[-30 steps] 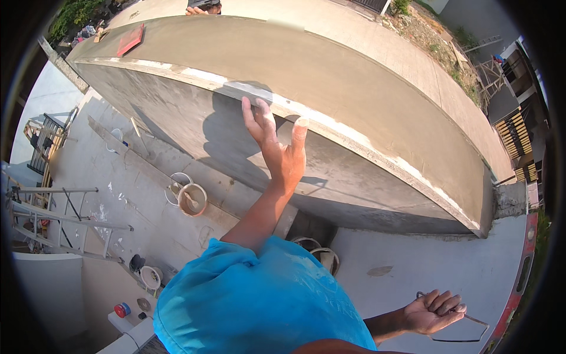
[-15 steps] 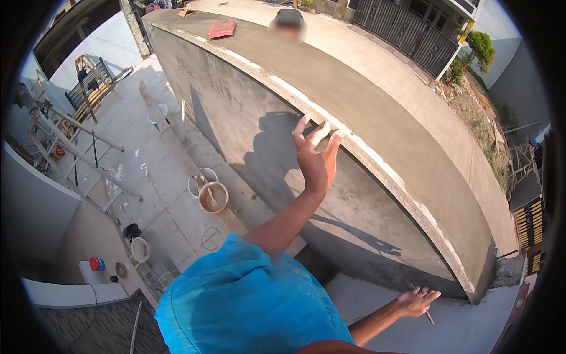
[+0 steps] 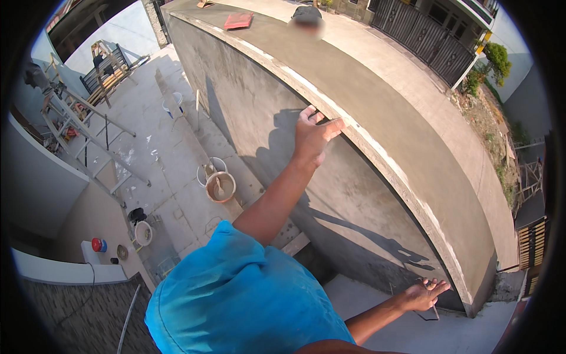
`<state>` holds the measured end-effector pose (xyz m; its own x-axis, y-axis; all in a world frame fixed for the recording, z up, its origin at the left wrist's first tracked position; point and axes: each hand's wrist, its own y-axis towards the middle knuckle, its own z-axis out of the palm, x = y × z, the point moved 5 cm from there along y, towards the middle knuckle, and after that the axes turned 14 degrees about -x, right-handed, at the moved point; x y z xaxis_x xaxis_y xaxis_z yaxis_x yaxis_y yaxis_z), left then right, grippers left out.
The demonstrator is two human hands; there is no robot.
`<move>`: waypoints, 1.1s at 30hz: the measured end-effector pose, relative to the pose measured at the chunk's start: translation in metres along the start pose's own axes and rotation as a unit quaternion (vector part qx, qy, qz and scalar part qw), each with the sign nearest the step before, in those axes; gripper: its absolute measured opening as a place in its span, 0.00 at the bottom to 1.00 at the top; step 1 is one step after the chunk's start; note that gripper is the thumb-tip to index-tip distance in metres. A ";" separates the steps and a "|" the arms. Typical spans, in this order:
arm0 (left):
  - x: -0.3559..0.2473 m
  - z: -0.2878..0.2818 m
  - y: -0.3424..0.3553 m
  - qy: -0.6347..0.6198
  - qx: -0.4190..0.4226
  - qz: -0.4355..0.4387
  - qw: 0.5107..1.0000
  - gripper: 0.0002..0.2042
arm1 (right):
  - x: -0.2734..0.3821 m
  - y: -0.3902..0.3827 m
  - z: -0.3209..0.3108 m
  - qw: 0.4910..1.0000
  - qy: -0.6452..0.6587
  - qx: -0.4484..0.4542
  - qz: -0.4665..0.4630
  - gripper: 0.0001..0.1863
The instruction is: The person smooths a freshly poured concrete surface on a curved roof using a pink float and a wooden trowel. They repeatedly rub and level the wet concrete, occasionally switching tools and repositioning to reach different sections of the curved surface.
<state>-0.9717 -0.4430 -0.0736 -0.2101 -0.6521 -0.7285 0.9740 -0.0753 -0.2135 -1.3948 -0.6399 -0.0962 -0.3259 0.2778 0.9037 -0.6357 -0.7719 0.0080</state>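
Observation:
A long pale strip (image 3: 386,158) runs along the near edge of the wall's top, beside smooth wet mortar (image 3: 407,127). My left hand (image 3: 315,138) grips this strip near its middle, with the thumb and fingers bent over its edge. Lower right, by the wall's near end, my right hand (image 3: 423,295) holds a thin bent metal rod (image 3: 437,314). The fingers partly hide the rod, and some of them stretch past it toward the strip. The grey wall face (image 3: 354,189) carries the shadow of my arm.
A red float (image 3: 239,20) lies on the mortar, and a person in a dark cap (image 3: 307,14) is beyond the wall. Below left stand a mortar bucket (image 3: 220,187), a pale bucket (image 3: 143,233) and a metal ladder (image 3: 97,138). A loose plank (image 3: 187,121) lies along the ground.
My left hand has closed further around the strip, its fingers more bent. My right hand has come up closer to the strip, and the rod has turned, showing its bend. The view has shifted slightly.

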 end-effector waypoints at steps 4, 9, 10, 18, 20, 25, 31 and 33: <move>-0.005 0.007 -0.001 0.002 0.033 -0.031 0.999 0.40 | -0.005 0.011 0.008 1.000 0.007 -0.011 0.010 0.30; -0.015 0.023 -0.005 0.028 -0.012 0.021 0.999 0.29 | 0.003 0.014 0.017 0.997 0.071 -0.012 0.020 0.24; -0.014 0.022 -0.004 0.038 0.000 0.009 0.999 0.29 | 0.003 0.017 0.017 0.996 0.082 -0.003 0.026 0.23; -0.005 0.009 0.008 -0.018 0.049 -0.057 0.997 0.24 | -0.006 0.008 -0.009 0.994 0.101 -0.002 0.042 0.27; -0.004 -0.010 0.011 -0.028 0.071 -0.069 0.995 0.22 | -0.004 0.004 -0.020 0.995 0.097 -0.006 0.035 0.30; 0.025 -0.081 0.004 -0.004 0.023 -0.108 0.994 0.26 | 0.008 -0.010 -0.053 0.998 0.031 -0.046 -0.016 0.36; 0.050 -0.157 -0.002 0.077 -0.016 -0.200 0.977 0.25 | 0.025 -0.008 -0.093 0.991 0.084 -0.105 0.022 0.44; 0.065 -0.185 0.007 0.079 -0.028 -0.212 0.974 0.26 | 0.018 0.004 -0.103 0.991 0.102 -0.080 0.032 0.45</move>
<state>-0.9941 -0.3465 -0.2430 -0.6071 -0.4463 -0.6575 0.7917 -0.2681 -0.5490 -1.4750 -0.5790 -0.1241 -0.4926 0.3542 0.7949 -0.7071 -0.6954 -0.1284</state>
